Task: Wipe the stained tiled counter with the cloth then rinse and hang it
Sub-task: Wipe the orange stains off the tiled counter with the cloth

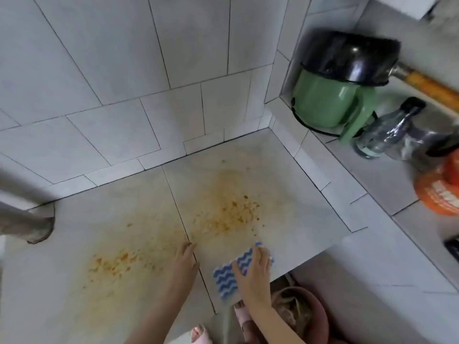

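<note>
The tiled counter [285, 175] is pale grey with orange-brown stains: a large patch [231, 209] near the middle and a smaller one [116, 263] to the left. A blue-and-white wavy-striped cloth [227, 279] lies flat on the counter near its front edge. My right hand [253, 276] presses down on the cloth, fingers spread over it, just below the large stain. My left hand [182, 261] rests flat on the bare counter beside the cloth, fingers together, holding nothing.
A raised tiled ledge [372, 175] on the right carries a green pot [325, 103] under a black pan [347, 58], a clear bottle [387, 130] and an orange container [439, 192]. A grey pipe [24, 219] sits at left. Below the counter edge stands a pinkish bucket [320, 316].
</note>
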The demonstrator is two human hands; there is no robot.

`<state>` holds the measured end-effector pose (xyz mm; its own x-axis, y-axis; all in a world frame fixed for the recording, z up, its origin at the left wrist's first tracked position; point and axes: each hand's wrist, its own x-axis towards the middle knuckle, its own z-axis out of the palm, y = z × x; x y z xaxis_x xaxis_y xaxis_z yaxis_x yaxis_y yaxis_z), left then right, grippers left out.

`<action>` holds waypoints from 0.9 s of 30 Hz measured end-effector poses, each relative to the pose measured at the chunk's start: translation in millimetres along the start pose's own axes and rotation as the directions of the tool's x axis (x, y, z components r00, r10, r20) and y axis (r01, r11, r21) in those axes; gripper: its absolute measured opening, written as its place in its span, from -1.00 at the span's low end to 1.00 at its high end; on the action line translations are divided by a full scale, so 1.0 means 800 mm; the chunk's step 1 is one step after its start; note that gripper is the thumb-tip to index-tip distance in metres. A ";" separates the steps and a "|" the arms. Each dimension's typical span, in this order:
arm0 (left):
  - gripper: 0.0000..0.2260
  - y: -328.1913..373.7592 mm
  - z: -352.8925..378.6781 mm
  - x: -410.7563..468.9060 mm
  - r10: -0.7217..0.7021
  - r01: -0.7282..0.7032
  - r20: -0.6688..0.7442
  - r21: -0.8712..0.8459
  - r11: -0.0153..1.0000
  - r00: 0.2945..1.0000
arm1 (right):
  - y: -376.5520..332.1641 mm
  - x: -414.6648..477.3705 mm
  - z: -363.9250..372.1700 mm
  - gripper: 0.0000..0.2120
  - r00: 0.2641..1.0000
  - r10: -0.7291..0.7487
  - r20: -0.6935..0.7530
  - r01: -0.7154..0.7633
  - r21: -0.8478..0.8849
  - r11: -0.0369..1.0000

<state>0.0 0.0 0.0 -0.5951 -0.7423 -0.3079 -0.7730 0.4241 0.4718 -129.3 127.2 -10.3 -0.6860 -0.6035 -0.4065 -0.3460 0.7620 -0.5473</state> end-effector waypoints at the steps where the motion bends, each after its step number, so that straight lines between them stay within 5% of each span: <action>1: -0.58 0.001 0.005 0.001 0.001 -0.001 -0.002 -0.031 1.000 1.000 | -0.004 0.000 0.007 -0.22 0.999 0.035 0.017 -0.035 -0.004 0.999; 4: -0.59 0.002 0.021 -0.005 0.028 -0.031 -0.049 -0.061 0.998 0.998 | -0.014 -0.004 0.026 -0.06 0.997 0.058 -0.041 -0.059 -0.031 0.998; 9: -0.58 0.000 0.046 -0.009 0.147 -0.152 -0.104 -0.048 0.987 0.984 | 0.046 0.011 0.040 -0.09 0.998 -0.055 0.000 0.054 -0.189 0.980; 15: -0.50 0.000 0.048 -0.020 0.202 -0.200 -0.117 0.024 0.979 0.972 | 0.090 0.068 -0.046 0.05 0.997 -0.045 0.063 0.063 -0.336 0.940; 27: -0.47 0.017 0.077 -0.031 0.152 -0.150 -0.157 0.029 0.988 0.976 | 0.169 0.161 -0.180 0.02 0.958 -0.069 0.279 0.156 -0.303 0.940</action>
<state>-9.4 56.2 -36.9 -0.6640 -0.7411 -0.0989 -0.6814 0.5453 0.4882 -356.4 186.6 -31.3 -0.4547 -0.6964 -0.5552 -0.6266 0.6931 -0.3562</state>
